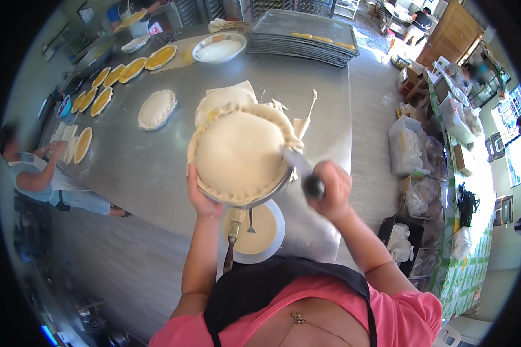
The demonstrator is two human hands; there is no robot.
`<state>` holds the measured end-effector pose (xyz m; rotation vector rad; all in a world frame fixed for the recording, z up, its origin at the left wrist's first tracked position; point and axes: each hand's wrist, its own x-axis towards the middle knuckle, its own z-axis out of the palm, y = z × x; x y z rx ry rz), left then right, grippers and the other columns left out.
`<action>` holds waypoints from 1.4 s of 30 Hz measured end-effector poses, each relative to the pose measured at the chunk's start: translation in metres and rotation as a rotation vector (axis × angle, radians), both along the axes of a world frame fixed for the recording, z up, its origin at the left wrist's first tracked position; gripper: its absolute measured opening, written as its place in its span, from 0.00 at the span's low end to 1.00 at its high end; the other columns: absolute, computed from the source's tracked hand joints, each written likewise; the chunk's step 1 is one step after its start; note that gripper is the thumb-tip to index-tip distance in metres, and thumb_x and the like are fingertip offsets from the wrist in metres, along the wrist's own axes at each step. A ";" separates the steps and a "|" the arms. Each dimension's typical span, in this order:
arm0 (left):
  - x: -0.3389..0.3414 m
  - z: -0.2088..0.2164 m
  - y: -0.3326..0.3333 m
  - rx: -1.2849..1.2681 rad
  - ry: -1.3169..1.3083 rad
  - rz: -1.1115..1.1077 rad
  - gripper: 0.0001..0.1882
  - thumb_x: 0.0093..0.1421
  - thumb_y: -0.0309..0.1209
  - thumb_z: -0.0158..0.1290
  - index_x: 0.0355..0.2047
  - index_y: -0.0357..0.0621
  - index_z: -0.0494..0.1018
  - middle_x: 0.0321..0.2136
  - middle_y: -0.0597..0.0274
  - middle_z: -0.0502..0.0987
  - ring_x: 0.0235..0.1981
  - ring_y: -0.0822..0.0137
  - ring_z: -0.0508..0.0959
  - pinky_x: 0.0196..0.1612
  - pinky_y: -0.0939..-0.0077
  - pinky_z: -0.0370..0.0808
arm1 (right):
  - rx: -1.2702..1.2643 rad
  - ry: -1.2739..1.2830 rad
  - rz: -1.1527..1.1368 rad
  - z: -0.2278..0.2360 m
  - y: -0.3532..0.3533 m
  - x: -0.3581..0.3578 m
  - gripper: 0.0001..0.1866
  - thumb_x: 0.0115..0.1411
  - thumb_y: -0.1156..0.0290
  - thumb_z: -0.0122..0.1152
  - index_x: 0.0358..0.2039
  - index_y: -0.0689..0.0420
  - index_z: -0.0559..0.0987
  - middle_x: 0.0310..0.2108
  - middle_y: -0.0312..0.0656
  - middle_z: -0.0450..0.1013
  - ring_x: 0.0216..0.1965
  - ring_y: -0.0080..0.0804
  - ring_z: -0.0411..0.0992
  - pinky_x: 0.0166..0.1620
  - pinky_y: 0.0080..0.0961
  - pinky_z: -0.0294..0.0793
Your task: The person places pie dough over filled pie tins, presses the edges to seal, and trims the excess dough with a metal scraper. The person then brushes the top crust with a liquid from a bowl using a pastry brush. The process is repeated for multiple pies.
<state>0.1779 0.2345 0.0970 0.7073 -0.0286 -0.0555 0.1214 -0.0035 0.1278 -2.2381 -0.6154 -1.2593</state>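
My left hand (203,195) holds up an unbaked pie (240,153) in a round metal tin by its near left rim. A pale top crust with a crimped edge covers it. My right hand (333,189) is closed round the dark handle of a knife (296,160), its blade against the pie's right rim. Strips of dough trimmings (304,120) hang or lie just beyond that side; their exact contact is hard to tell. Behind the pie lies a flat sheet of dough (228,95). Below it, a pastry brush (233,234) rests by a white bowl (280,226) of pale yellowish contents.
A covered pie (157,110), several orange-filled crusts (132,69) and a white bowl of flour (219,48) stand farther back on the metal table (185,153). Stacked trays (301,38) occupy its far right. A co-worker (40,179) handles dough at the left edge.
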 end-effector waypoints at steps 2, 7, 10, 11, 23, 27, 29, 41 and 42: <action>0.002 -0.001 -0.001 0.011 -0.006 -0.001 0.28 0.67 0.45 0.32 0.60 0.39 0.53 0.56 0.54 0.63 0.56 0.60 0.65 0.57 0.64 0.65 | -0.078 -0.066 0.025 -0.001 -0.002 0.003 0.16 0.38 0.83 0.62 0.29 0.62 0.68 0.20 0.44 0.65 0.18 0.42 0.66 0.21 0.32 0.64; 0.002 -0.002 0.000 0.007 -0.027 -0.008 0.28 0.67 0.45 0.32 0.60 0.38 0.54 0.56 0.54 0.63 0.56 0.61 0.66 0.57 0.65 0.65 | 0.012 -0.086 0.085 -0.007 -0.003 0.007 0.23 0.27 0.78 0.58 0.31 0.61 0.68 0.21 0.43 0.64 0.21 0.40 0.65 0.22 0.33 0.65; 0.001 -0.002 0.005 0.078 0.005 0.070 0.28 0.67 0.45 0.32 0.60 0.38 0.54 0.56 0.54 0.63 0.56 0.60 0.66 0.56 0.64 0.65 | 0.028 0.054 -0.016 -0.012 -0.004 0.011 0.22 0.27 0.79 0.57 0.30 0.62 0.69 0.19 0.43 0.64 0.19 0.39 0.65 0.20 0.32 0.64; 0.002 -0.003 0.006 0.089 0.002 0.056 0.27 0.67 0.44 0.32 0.60 0.38 0.54 0.56 0.54 0.64 0.55 0.60 0.66 0.56 0.65 0.65 | 0.072 0.132 -0.097 -0.014 -0.006 0.015 0.21 0.27 0.79 0.56 0.30 0.62 0.69 0.19 0.43 0.63 0.18 0.39 0.65 0.20 0.32 0.64; 0.024 -0.011 0.035 0.109 0.006 -0.119 0.28 0.68 0.45 0.29 0.60 0.38 0.55 0.56 0.52 0.64 0.55 0.60 0.67 0.57 0.64 0.65 | 0.065 0.083 -0.024 -0.027 0.001 0.032 0.15 0.30 0.78 0.56 0.24 0.61 0.68 0.19 0.44 0.64 0.18 0.39 0.65 0.19 0.32 0.62; 0.046 -0.009 0.042 0.108 -0.032 -0.230 0.28 0.68 0.46 0.29 0.60 0.38 0.56 0.55 0.52 0.65 0.54 0.60 0.68 0.56 0.65 0.65 | -0.036 -0.065 0.129 -0.019 0.007 0.026 0.17 0.39 0.80 0.65 0.30 0.62 0.68 0.20 0.45 0.66 0.18 0.40 0.66 0.19 0.32 0.63; 0.053 -0.007 0.047 0.119 -0.006 -0.312 0.29 0.68 0.46 0.29 0.59 0.37 0.56 0.55 0.51 0.66 0.54 0.60 0.68 0.56 0.65 0.65 | -0.007 -0.002 -0.023 -0.014 0.007 0.030 0.12 0.41 0.80 0.64 0.23 0.62 0.68 0.17 0.44 0.65 0.17 0.39 0.67 0.20 0.29 0.66; 0.073 -0.009 0.061 0.040 0.139 -0.470 0.29 0.66 0.45 0.34 0.58 0.34 0.58 0.52 0.50 0.68 0.51 0.62 0.71 0.55 0.69 0.67 | -0.067 0.096 0.074 -0.007 -0.007 0.041 0.21 0.40 0.83 0.67 0.34 0.62 0.67 0.20 0.44 0.68 0.18 0.38 0.69 0.22 0.26 0.67; 0.076 -0.008 0.063 0.042 0.144 -0.516 0.28 0.66 0.45 0.34 0.57 0.34 0.58 0.52 0.50 0.68 0.51 0.62 0.71 0.55 0.69 0.67 | -0.042 0.145 0.065 -0.007 -0.008 0.044 0.20 0.40 0.83 0.67 0.33 0.62 0.67 0.21 0.45 0.68 0.18 0.38 0.69 0.22 0.25 0.67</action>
